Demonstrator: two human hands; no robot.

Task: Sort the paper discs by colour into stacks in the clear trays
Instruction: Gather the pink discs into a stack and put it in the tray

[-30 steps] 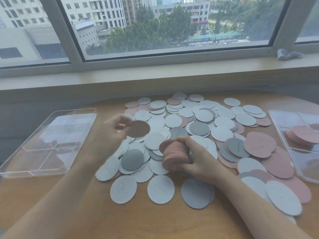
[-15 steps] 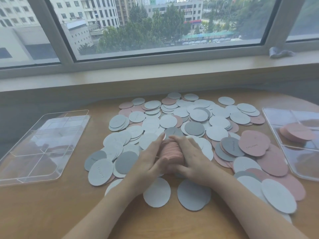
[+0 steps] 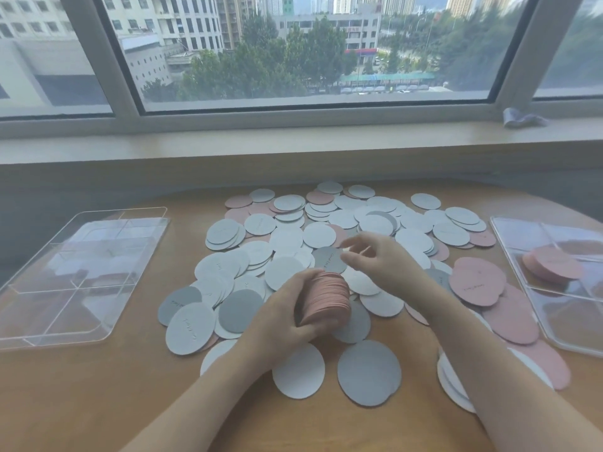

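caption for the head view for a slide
Left hand grips pink disc stack; right hand reaches over loose discs.

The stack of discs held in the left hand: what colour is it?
Pink, in the head view: stack of discs.

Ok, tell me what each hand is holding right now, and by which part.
The left hand grips the stack of pink paper discs round its edge. The right hand hovers over the pile, fingers loosely curled, holding nothing visible.
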